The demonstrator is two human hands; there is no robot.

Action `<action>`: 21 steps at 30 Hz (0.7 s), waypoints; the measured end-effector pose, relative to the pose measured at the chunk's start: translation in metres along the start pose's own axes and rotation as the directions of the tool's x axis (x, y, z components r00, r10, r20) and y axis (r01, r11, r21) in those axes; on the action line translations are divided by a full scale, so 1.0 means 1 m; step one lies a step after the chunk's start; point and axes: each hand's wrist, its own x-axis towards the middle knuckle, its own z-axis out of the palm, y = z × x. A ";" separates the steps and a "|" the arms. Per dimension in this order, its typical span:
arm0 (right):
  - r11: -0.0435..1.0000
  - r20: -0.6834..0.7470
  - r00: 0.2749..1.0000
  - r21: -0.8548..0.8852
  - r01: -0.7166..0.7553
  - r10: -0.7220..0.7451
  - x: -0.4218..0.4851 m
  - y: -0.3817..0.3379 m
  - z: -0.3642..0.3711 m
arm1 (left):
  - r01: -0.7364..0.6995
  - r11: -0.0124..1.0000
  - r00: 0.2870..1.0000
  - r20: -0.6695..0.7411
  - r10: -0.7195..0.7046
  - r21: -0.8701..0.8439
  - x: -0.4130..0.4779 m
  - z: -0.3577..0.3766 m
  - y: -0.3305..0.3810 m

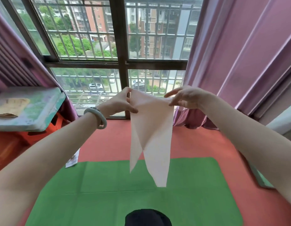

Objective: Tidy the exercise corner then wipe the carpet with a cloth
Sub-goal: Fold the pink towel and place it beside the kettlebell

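Aloft, both hands [120, 101] pinch pale cloth [151, 132].

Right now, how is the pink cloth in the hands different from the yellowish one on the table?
The pink cloth hangs in the air, pinched by the left hand and right hand; the yellowish cloth lies on the table. The pink cloth is opened out; the yellowish cloth is folded flat. Both are pale.

both arms reach forward at chest height; the left hand [121, 101] pinches with thumb and fingers, the right hand [186, 97] grips with fingers half spread.
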 end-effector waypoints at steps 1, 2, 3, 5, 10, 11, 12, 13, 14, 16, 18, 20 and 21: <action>0.994 0.000 1.000 -0.113 -0.001 0.001 0.001 0.002 0.001 | 0.007 0.998 1.000 -0.016 -0.006 0.061 -0.001 0.000 0.000; 0.976 0.000 1.000 -0.219 -0.001 0.000 0.003 0.005 0.002 | 0.020 0.994 1.000 -0.016 -0.018 0.106 -0.001 0.000 0.000; 0.955 -0.002 1.000 -0.298 0.000 -0.001 0.005 0.006 0.003 | 0.032 0.991 0.999 -0.004 -0.032 0.132 0.000 0.001 -0.002; 0.929 -0.024 1.000 -0.371 -0.009 -0.001 0.009 0.006 0.006 | 0.061 0.988 0.997 0.032 -0.066 0.141 0.003 0.001 -0.006; 0.913 0.008 1.000 -0.406 0.023 -0.021 0.017 0.004 0.010 | 0.083 0.996 0.996 0.042 -0.084 0.016 0.005 -0.006 -0.008; 0.939 0.035 0.999 -0.343 0.021 -0.010 0.018 0.004 0.011 | 0.083 0.996 0.996 0.021 -0.083 0.011 0.006 -0.007 -0.007; 0.963 0.057 0.998 -0.269 0.017 -0.002 0.018 0.004 0.011 | 0.083 0.997 0.997 -0.002 -0.083 -0.001 0.006 -0.009 -0.007; 0.980 0.069 0.998 -0.197 0.016 -0.002 0.019 0.003 0.012 | 0.083 0.996 0.996 -0.025 -0.084 -0.017 0.007 -0.010 -0.005; 0.990 0.071 0.997 -0.138 0.017 -0.007 0.020 0.003 0.012 | 0.087 0.995 0.995 -0.047 -0.089 -0.039 0.008 -0.011 -0.004; 0.998 0.072 0.997 -0.056 0.012 -0.008 0.023 0.003 0.013 | 0.097 0.990 0.992 -0.068 -0.104 -0.104 0.009 -0.013 0.000; 1.000 0.088 0.996 0.018 -0.013 0.011 0.023 0.002 0.015 | 0.116 0.977 0.990 -0.056 -0.128 -0.181 0.007 -0.014 0.005; 0.997 0.119 0.993 0.068 -0.036 0.028 0.023 0.001 0.014 | 0.134 0.970 0.988 -0.050 -0.147 -0.202 0.008 -0.017 0.007; 0.996 0.136 0.990 0.076 -0.048 0.037 0.023 0.001 0.013 | 0.141 0.973 0.987 -0.048 -0.152 -0.184 0.010 -0.019 0.005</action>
